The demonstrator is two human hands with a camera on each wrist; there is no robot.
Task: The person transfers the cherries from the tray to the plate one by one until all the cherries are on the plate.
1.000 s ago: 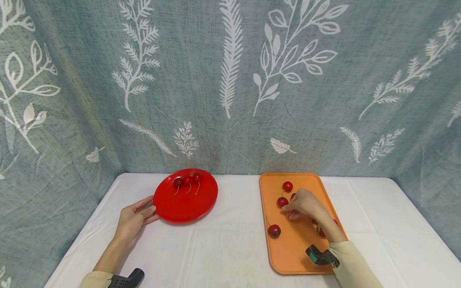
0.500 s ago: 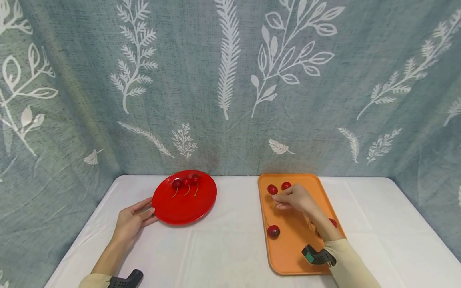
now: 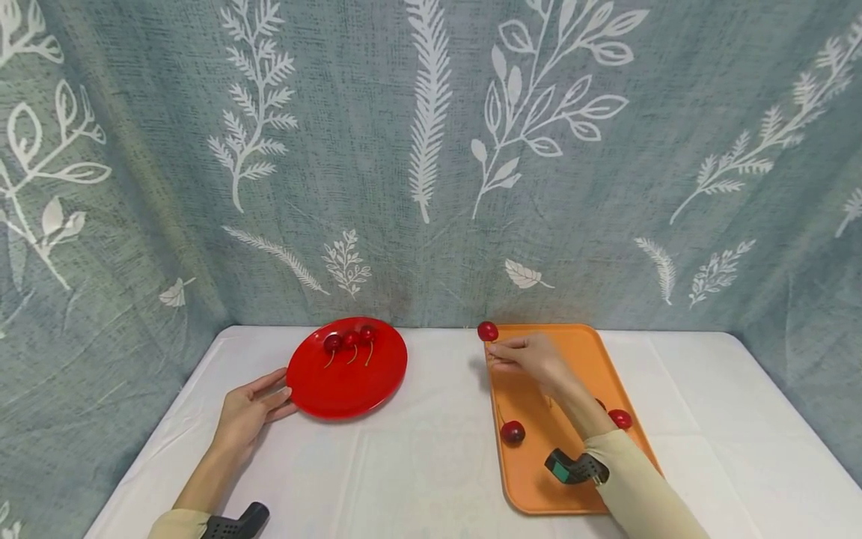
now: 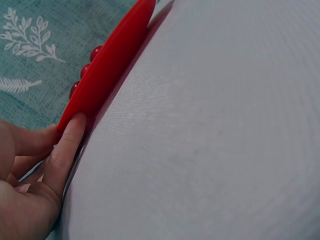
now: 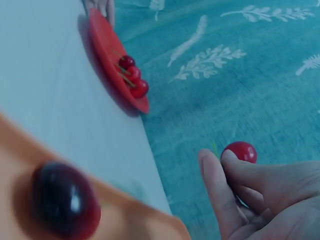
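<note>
My right hand (image 3: 532, 358) pinches a cherry (image 3: 488, 331) low down near its stem, raised over the far left edge of the orange tray (image 3: 539, 490). In the right wrist view that cherry (image 5: 241, 151) shows beside the thumb and forefinger. At the left, my left hand (image 3: 244, 415) holds the rim of a red plate (image 3: 346, 393), thumb and fingers on either side of the edge. Three stemmed cherries (image 3: 350, 339) sit in a row at the plate's far side. In the left wrist view the plate (image 4: 112, 72) appears edge-on.
More cherries lie in the tray: one near its left edge (image 3: 512, 432), one near its right edge (image 3: 620, 419), others partly hidden by the right arm. White cloth (image 3: 431, 419) spans between plate and tray. A patterned curtain (image 3: 377, 150) hangs behind the table.
My right hand has lifted the cherry from the tray and carried it left and away, to the tray's far left edge. My left hand and the plate have stayed in place.
</note>
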